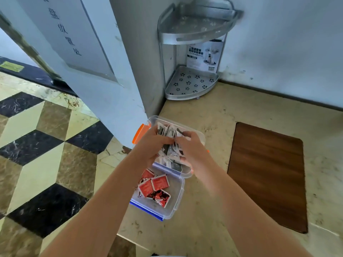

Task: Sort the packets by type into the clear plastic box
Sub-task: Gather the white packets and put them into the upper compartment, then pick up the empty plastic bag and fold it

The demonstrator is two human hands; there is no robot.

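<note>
Both hands, left hand (155, 143) and right hand (189, 147), grip grey packets (171, 134) inside the clear plastic box (201, 138) on the floor (213, 112); red packets (155, 186) fill the nearer lid (176, 201), beside a brown mat (267, 175) and corner rack (191, 84).

Floor, left: patterned tiles (46, 145) in black, cream and brown marble, laid as a cube design.
Floor, right: plain beige stone (213, 112), scuffed and speckled.
Mat: brown wood-grain mat (267, 175) lying flat on the beige floor.
Walls: pale blue-white wall (287, 43) with a dark skirting line at its foot.
Door: pale door (83, 52) with vertical characters.
Corner: two-tier silver corner rack (191, 52), with flower-shaped holes in its lower shelf and a printed card (204, 54) standing at the back of that shelf.
Light: even, daylight-like.
</note>
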